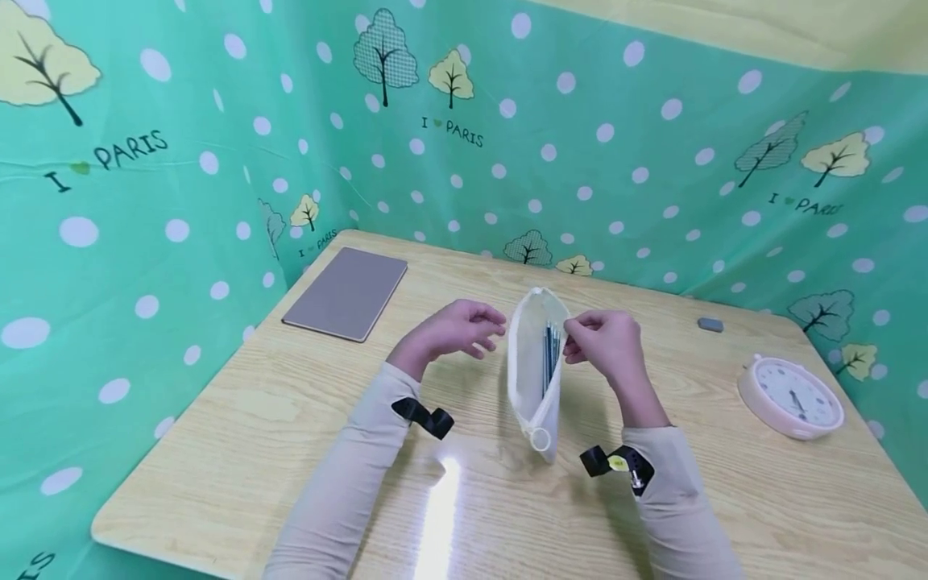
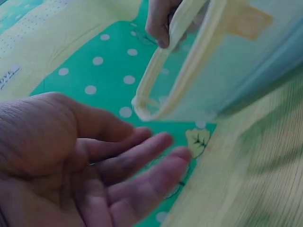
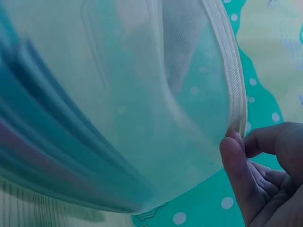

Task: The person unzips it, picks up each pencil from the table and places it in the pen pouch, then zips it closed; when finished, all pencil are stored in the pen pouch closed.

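In the head view a translucent white zip pouch [image 1: 532,354] stands with its mouth unzipped, a round pull ring hanging at its near end. Several dark pencil-like sticks [image 1: 549,354] lean inside it. My right hand [image 1: 605,342] pinches the right edge of the opening between thumb and index finger; the right wrist view shows this grip on the zipper edge [image 3: 232,90]. Just left of the pouch, my left hand [image 1: 460,330] hovers with loosely bent fingers and holds nothing. A small gap separates its fingertips from the pouch in the left wrist view.
A grey-brown notebook [image 1: 351,292] lies at the back left of the wooden table [image 1: 290,451]. On the right are a small grey eraser-like block [image 1: 710,324] and a pink round clock [image 1: 792,397]. A green dotted curtain [image 1: 616,177] borders the table's back and sides.
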{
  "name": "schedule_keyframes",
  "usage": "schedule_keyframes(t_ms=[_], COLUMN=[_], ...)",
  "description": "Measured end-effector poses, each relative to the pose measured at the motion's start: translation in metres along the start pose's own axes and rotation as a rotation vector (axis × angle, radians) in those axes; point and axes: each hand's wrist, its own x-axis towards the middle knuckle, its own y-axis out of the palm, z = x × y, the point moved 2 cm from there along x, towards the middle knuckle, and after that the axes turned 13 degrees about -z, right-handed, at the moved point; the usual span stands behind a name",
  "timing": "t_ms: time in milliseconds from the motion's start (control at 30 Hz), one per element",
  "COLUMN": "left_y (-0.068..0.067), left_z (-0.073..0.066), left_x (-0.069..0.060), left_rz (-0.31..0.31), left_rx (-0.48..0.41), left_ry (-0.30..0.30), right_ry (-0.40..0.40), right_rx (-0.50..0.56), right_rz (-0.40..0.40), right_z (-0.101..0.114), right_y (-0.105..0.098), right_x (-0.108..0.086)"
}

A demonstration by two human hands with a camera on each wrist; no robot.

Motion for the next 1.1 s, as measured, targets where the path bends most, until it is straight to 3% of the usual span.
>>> schedule_keyframes(t_ms=[133,200,300,433,567,733,833,967,1100], left_y=[0.004,0.010,0.019,0.027,0.026,0.014,0.008,0.006,0.007], left_z=[0.001,-0.001,-0.007,-0.013,-0.016,-0.014,-0.012,-0.011,-0.010], left_x=[-0.005,-0.008,-0.013,-0.014,-0.011,-0.005,-0.003,-0.001,0.002], left_rz=[0.203,0.293,0.336,0.233,0.062,-0.171,-0.242,-0.263,-0.253], left_rx=[0.229,0.285,0.330,0.392,0.414,0.414,0.411,0.444,0.459], left_ry=[0.055,0.109,0.197,0.294,0.346,0.363,0.360,0.373,0.394], right_ry=[0.090,0.124,0.164,0.207,0.235,0.214,0.181,0.041,-0.285], right_rx=[0.131,0.191,0.275,0.374,0.419,0.311,0.207,0.032,-0.073], right_rz=[-0.089,-0.136,-0.201,-0.266,-0.271,-0.189,-0.138,-0.120,-0.159], right_z=[-0.008,-0.011,-0.013,-0.015,-0.017,-0.021,-0.024,-0.022,-0.007], right_y=[-0.006,-0.007,-0.008,-0.008,-0.012,-0.013,-0.015,-0.018,-0.010], right_x=[0.007,0.010,0.013,0.016,0.017,0.020,0.021,0.018,0.006])
